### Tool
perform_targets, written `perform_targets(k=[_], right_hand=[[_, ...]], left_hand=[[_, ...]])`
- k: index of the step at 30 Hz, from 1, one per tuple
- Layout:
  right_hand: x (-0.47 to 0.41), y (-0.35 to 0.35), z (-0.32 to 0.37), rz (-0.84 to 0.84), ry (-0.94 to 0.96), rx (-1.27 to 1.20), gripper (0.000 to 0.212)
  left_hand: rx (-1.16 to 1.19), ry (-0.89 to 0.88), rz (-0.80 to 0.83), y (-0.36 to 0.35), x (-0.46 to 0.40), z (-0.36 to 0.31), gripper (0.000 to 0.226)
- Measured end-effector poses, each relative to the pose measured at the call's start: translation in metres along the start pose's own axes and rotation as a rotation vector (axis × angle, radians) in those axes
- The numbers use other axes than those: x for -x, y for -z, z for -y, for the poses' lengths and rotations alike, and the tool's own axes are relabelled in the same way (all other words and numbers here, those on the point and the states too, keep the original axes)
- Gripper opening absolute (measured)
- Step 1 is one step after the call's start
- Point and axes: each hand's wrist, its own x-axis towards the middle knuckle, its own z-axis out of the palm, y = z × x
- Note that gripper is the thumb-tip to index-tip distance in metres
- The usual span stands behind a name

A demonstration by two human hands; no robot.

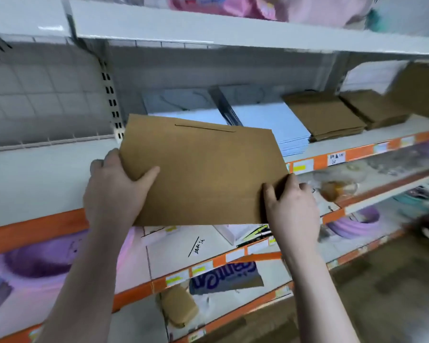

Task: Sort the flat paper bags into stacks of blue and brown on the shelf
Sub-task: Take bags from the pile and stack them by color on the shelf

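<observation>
Holding a flat brown paper bag [203,174] in both hands, level and face-up, in front of the white shelf [35,169] and above its orange front edge. Left hand [114,186] grasps the bag's near-left corner, thumb laid across the top face, fingers curled underneath. Right hand [292,206] grasps the near-right corner, thumb on top along the edge, fingers below. A thin dark line, seemingly a handle, runs along the bag's far edge. On the shelf beyond the held bag: two stacks of blue bags [270,120] side by side, the left one partly hidden behind the brown bag. To the right of them, just beside, a stack of brown bags [325,115], and another brown stack [374,107] further right. White paper sheets [374,75] lean at the far right of the shelf. Lower shelves carry purple plastic basins [354,221], a blue printed pack [223,276] and price labels on orange strips. Frame edges blurred.
</observation>
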Motion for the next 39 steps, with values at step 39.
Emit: perform_targets(k=[39], right_hand=[[-0.534, 0.041, -0.424, 0.104, 0.134, -0.085, 0.037]], left_hand=[[-0.135, 0.129, -0.029, -0.477, 0.028, -0.481, 0.071]])
